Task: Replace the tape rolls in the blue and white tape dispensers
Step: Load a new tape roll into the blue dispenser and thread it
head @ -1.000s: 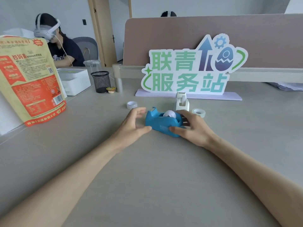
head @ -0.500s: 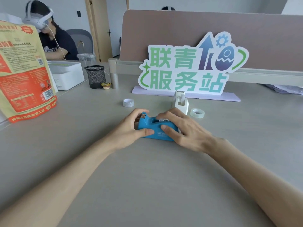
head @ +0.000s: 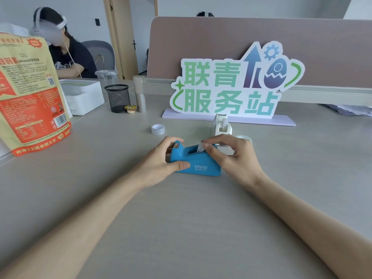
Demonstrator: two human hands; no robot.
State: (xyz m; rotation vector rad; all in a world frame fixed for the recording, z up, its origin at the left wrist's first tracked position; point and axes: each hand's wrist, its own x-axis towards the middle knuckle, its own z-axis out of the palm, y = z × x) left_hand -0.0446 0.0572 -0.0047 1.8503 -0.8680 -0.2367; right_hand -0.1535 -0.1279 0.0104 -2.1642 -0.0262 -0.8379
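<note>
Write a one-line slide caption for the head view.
Left hand steadies blue tape dispenser; right hand pinches its roll.

"VIVID" on blue dispenser [head: 198, 163]; "联青服务站" on standing sign [head: 231, 87].

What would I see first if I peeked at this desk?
First, the bright blue tape dispenser in the middle of the desk, with the left hand gripping its front end and the right hand pinching the tape roll inside. Behind it stands a big green and white sign, and a tall orange snack bag stands at the far left.
</note>
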